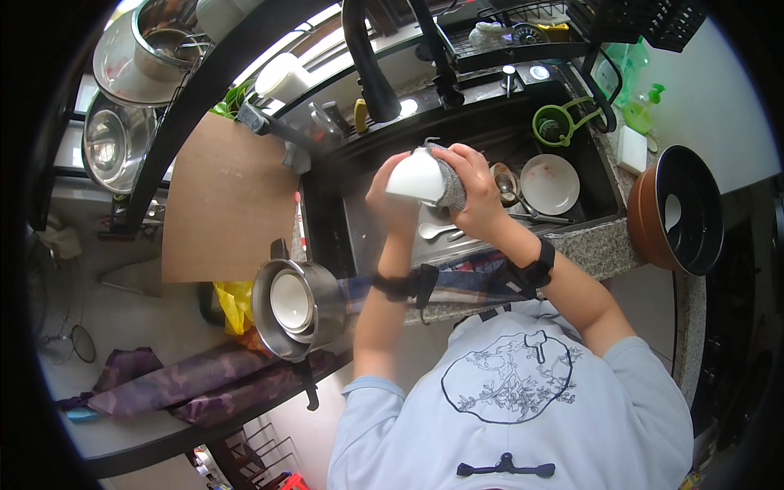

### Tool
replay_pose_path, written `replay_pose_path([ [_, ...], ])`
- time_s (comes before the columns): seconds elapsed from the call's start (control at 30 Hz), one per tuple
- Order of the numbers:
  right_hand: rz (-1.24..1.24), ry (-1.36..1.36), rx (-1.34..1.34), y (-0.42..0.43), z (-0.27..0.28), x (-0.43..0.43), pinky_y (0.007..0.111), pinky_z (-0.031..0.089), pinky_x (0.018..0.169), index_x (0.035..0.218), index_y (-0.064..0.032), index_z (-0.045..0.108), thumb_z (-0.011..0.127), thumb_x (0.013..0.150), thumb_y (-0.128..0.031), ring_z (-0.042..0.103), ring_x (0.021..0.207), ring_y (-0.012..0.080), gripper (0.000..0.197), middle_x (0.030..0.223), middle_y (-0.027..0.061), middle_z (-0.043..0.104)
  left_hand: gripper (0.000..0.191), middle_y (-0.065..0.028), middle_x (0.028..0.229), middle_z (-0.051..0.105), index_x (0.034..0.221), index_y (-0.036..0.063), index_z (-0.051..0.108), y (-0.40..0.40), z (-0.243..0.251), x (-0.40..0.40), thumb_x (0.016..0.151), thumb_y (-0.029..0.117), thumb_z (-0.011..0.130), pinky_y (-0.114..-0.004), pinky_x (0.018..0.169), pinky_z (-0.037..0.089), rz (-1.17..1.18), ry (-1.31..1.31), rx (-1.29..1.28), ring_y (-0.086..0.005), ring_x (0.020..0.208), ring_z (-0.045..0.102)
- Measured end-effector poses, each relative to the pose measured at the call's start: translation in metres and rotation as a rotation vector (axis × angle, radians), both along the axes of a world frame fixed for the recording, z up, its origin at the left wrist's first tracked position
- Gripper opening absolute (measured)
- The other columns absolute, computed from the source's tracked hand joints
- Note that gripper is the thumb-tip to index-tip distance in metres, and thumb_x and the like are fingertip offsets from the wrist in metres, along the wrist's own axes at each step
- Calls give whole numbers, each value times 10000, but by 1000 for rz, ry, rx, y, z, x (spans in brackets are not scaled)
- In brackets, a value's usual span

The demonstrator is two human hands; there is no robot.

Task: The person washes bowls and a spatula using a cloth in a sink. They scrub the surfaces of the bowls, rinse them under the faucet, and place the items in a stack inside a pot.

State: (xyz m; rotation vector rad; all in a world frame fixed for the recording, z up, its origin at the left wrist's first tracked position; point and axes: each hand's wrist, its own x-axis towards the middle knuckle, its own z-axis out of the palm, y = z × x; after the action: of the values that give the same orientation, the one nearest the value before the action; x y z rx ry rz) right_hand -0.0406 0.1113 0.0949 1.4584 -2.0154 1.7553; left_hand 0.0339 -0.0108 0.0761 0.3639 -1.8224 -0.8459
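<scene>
Over the black sink (331, 245), my left hand (392, 196) grips the left side of a white bowl (415, 176). My right hand (474, 187) presses a grey cloth (452, 184) against the bowl's other side. Below them in the sink lies a white spoon (433, 230). To the right of my hands are a white plate or shallow bowl (549, 184) with reddish residue, a small dish with a metal spoon (504, 182) in it, and other utensils. A green strainer-like cup (554, 124) stands near the sink's back right corner.
A steel pot (327, 294) holding stacked white bowls stands front left, beside a brown board (229, 202). The black faucet (370, 67) rises behind my hands. A brown pan (643, 208) with a white spoon sits at the right, near green pump bottles (638, 116). A black rack frame (177, 104) arches overhead.
</scene>
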Motion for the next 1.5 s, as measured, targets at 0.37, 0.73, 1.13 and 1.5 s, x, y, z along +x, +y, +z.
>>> replay_pose_path([
  [0.37, 45, -81, -260, -5, -10, -1, 374, 381, 880, 1154, -36, 483, 578, 570, 62, 463, 1001, 362, 600, 1099, 188, 467, 401, -116, 1091, 540, 1166, 30, 457, 20, -35, -14, 865, 295, 464, -355, 821, 474, -596, 465, 1199, -233, 974, 552],
  [0.73, -105, -19, -238, 6, -4, -7, 339, 402, 846, 1111, -24, 506, 581, 600, 50, 511, 960, 329, 522, 1065, 171, 505, 424, -99, 1070, 564, 1171, 7, 470, 9, -32, -9, 816, 201, 599, -294, 843, 434, -291, 92, 706, -179, 971, 554],
  [1.13, -144, 94, -30, 5, -16, 0, 414, 383, 843, 1120, -101, 501, 648, 516, 5, 460, 961, 364, 631, 1054, 171, 464, 229, -146, 912, 642, 915, 4, 634, 12, 18, -2, 697, -31, 574, -299, 782, 476, -69, -165, -67, -237, 871, 620],
  [1.5, -36, 94, -13, 9, 0, 1, 405, 383, 852, 1128, -103, 497, 629, 515, 8, 460, 970, 360, 637, 1061, 167, 462, 213, -143, 877, 643, 890, -2, 632, 13, 6, 1, 686, 37, 585, -317, 747, 492, 21, -29, -133, -257, 820, 627],
])
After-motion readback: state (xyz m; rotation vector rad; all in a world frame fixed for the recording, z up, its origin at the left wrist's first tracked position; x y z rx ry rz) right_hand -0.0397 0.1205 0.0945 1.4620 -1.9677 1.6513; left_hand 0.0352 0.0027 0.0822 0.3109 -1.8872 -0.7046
